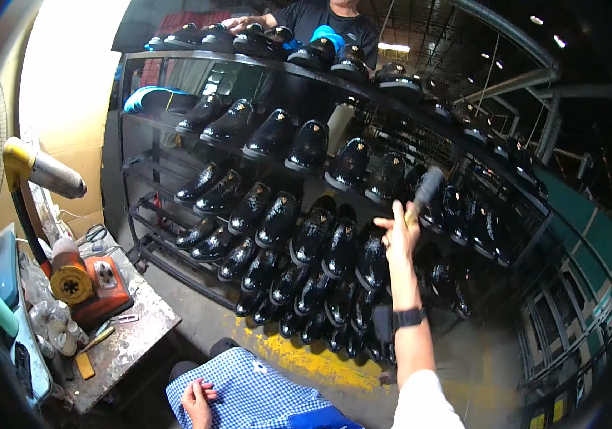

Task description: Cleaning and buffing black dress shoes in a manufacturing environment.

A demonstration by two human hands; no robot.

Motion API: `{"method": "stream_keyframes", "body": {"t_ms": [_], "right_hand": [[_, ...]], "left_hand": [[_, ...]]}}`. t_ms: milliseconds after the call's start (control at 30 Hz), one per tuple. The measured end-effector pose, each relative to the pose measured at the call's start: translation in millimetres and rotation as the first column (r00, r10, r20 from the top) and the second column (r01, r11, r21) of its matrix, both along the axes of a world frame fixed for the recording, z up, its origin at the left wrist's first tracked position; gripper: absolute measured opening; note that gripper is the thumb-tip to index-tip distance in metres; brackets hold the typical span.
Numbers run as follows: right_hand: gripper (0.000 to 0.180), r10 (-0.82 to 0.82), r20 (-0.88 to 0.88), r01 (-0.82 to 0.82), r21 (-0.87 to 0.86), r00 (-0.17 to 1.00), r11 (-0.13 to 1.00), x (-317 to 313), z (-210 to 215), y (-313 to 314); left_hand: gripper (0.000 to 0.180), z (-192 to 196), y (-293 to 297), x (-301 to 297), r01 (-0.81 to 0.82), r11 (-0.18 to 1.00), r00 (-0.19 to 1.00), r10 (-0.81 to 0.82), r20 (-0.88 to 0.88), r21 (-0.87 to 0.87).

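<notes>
My right hand (400, 239) reaches forward to the shoe rack. It is closed round a tool with a pale handle and a grey end (429, 187), smeared by motion. The tool's end is in front of the glossy black shoes (352, 163) on a middle shelf; whether it touches one I cannot tell. On my lap, my left hand (197, 404) lies on a blue checked cloth (249, 382), its fingers loosely bent and slightly apart, with nothing visible in them.
Several rows of black shoes fill the dark metal rack (131, 107). Behind it stands another person (334, 21), one hand at the top shelf. To my left, a worn worktable (145, 307) carries an orange tool stand (102, 286), small bottles and brushes. A yellow heat-gun-like tool (41, 168) leans above it.
</notes>
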State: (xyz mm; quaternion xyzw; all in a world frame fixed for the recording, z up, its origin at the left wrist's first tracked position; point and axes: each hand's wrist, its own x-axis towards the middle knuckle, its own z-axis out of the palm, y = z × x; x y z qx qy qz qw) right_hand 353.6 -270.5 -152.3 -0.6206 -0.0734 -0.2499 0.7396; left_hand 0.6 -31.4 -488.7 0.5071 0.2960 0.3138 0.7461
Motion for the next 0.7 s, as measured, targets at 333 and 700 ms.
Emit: {"method": "stream_keyframes", "body": {"t_ms": [333, 700], "right_hand": [[0.057, -0.224, -0.062, 0.231, 0.137, 0.973, 0.963, -5.6, 14.9, -83.0], [0.023, -0.123, -0.023, 0.096, 0.765, 0.992, 0.636, -88.1, -38.2, -43.8]], "left_hand": [[0.027, 8.1, -0.5, 4.1, 0.017, 1.000, 1.000, -0.017, 0.005, 0.008], [0.027, -4.4, -3.5, -0.9, -0.020, 1.000, 1.000, 0.020, -0.011, 0.006]]}}
